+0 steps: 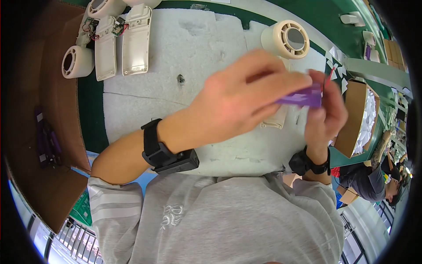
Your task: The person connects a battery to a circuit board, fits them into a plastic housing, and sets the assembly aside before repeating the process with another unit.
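Observation:
My left hand (237, 94) reaches across the bench with its fingers closed on a purple battery pack (303, 97). Thin red and black wires stand up at the pack's right end. Curled round that same end is my right hand (329, 112); motion blurs its fingertips. Under the hands lies a cream handheld-fan body, its round fan head (285, 39) above them and the lower end of its handle (274, 119) showing below. My left hand hides the middle of this body.
White foam sheet (154, 103) covers the green bench. Open cream fan housings (136, 48) with small circuit boards lie at the far left. A brown carton (61, 101) at left holds purple battery packs (46, 138). At right stands a box of white pieces (367, 119); beyond it a person (367, 180) works.

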